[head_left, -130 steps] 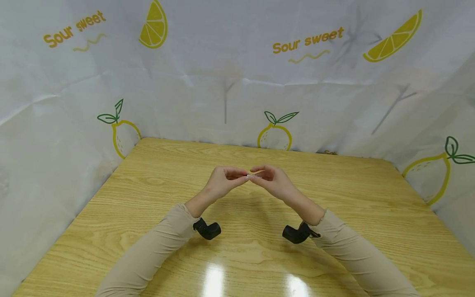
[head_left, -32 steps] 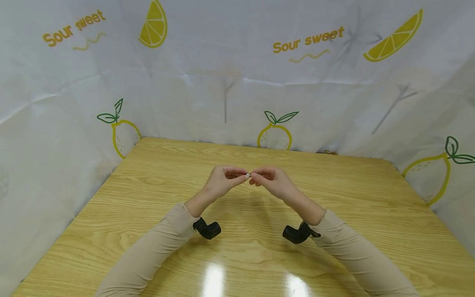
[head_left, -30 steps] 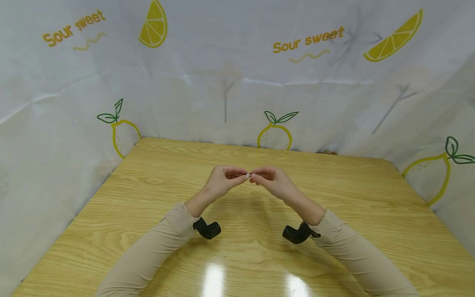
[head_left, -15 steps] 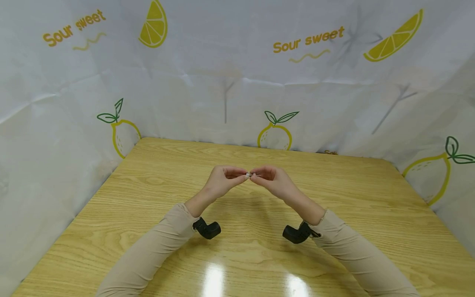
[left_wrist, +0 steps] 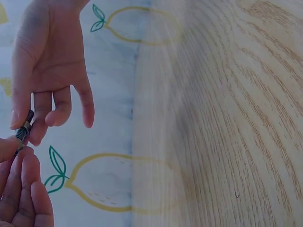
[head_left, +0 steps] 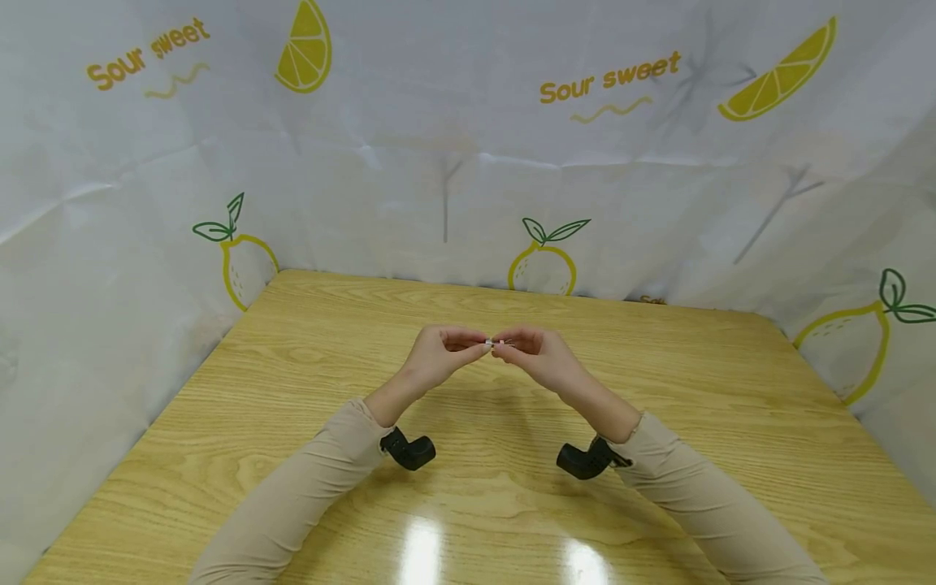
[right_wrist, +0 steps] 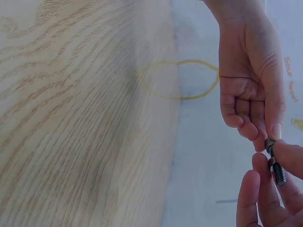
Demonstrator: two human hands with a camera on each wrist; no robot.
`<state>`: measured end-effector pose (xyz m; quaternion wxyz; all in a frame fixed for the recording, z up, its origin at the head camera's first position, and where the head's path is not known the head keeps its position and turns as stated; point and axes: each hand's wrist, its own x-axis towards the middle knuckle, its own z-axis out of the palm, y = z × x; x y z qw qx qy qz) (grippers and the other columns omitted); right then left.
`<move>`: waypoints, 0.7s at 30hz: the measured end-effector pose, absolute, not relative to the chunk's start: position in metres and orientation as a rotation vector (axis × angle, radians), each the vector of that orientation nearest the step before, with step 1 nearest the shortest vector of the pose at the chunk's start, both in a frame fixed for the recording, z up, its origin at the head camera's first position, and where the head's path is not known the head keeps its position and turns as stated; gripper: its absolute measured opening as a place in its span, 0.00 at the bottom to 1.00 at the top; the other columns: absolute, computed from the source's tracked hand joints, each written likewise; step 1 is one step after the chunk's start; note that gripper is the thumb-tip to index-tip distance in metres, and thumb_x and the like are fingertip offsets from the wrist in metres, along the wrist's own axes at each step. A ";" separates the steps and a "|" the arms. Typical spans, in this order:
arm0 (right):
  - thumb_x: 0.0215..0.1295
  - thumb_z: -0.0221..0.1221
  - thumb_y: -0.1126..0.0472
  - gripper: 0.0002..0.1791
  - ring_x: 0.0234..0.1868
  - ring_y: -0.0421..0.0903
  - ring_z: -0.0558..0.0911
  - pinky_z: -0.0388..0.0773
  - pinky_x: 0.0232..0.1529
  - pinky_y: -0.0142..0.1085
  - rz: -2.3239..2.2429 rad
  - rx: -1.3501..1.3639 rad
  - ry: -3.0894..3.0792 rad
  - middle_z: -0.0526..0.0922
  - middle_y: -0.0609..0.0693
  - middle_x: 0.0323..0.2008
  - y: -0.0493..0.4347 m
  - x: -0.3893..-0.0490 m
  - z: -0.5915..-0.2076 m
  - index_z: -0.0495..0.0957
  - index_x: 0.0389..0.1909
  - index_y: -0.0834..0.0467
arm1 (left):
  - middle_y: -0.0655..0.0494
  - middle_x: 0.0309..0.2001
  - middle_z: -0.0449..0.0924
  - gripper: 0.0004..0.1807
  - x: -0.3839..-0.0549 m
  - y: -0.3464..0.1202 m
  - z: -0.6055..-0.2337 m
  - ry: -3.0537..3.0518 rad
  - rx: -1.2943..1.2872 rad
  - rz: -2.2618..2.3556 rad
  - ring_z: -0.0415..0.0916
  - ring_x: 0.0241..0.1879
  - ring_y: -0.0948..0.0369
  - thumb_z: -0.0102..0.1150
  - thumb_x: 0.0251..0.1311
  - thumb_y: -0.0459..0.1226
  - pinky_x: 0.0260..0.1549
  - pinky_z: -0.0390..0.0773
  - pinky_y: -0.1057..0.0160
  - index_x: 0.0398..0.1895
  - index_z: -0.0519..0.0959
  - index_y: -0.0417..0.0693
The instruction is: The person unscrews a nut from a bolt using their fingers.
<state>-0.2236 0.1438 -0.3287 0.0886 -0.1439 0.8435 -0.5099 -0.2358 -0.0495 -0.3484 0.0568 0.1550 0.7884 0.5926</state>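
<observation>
Above the table, my left hand point(head_left: 437, 357) and right hand point(head_left: 543, 357) meet fingertip to fingertip over a small dark metal bolt point(right_wrist: 280, 176). Its head end is pinched between the left thumb and fingers, and the threaded shaft points toward the right hand. A nut point(right_wrist: 271, 162) sits partway along the threads, seen in the right wrist view. The right thumb and index finger are at either side of this nut point(left_wrist: 27, 126), pinching it, while the other right fingers curl loosely. In the left wrist view the threaded tip sticks out past the nut.
A wood-grain table point(head_left: 468, 487) spreads beneath both hands. Behind and beside it hangs a white cloth point(head_left: 409, 187) printed with lemons. Black wrist cameras point(head_left: 413, 452) sit at both beige sleeve cuffs.
The right fingers were spread off the bolt about four seconds ago, then closed round it a second ago. They have shifted since, baring more of the shaft. The left hand has stayed in place.
</observation>
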 end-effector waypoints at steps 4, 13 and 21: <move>0.64 0.59 0.57 0.19 0.54 0.54 0.78 0.77 0.54 0.46 -1.540 -0.437 2.513 0.78 0.59 0.53 0.144 -0.224 -0.329 0.74 0.55 0.59 | 0.47 0.44 0.84 0.13 -0.237 -0.049 -0.349 2.388 0.457 1.806 0.82 0.43 0.58 0.61 0.59 0.38 0.44 0.81 0.61 0.46 0.83 0.45; 0.69 0.52 0.50 0.21 0.51 0.59 0.78 0.72 0.57 0.53 -1.475 -0.427 2.529 0.82 0.59 0.47 0.145 -0.226 -0.330 0.76 0.54 0.59 | 0.47 0.45 0.84 0.14 -0.236 -0.049 -0.348 2.389 0.463 1.805 0.82 0.44 0.57 0.61 0.59 0.39 0.45 0.80 0.60 0.46 0.82 0.45; 0.64 0.58 0.58 0.22 0.55 0.56 0.78 0.77 0.53 0.46 -1.533 -0.474 2.533 0.77 0.61 0.55 0.147 -0.225 -0.331 0.71 0.57 0.60 | 0.46 0.45 0.84 0.14 -0.235 -0.049 -0.348 2.388 0.472 1.797 0.82 0.44 0.56 0.61 0.59 0.38 0.45 0.81 0.60 0.47 0.82 0.44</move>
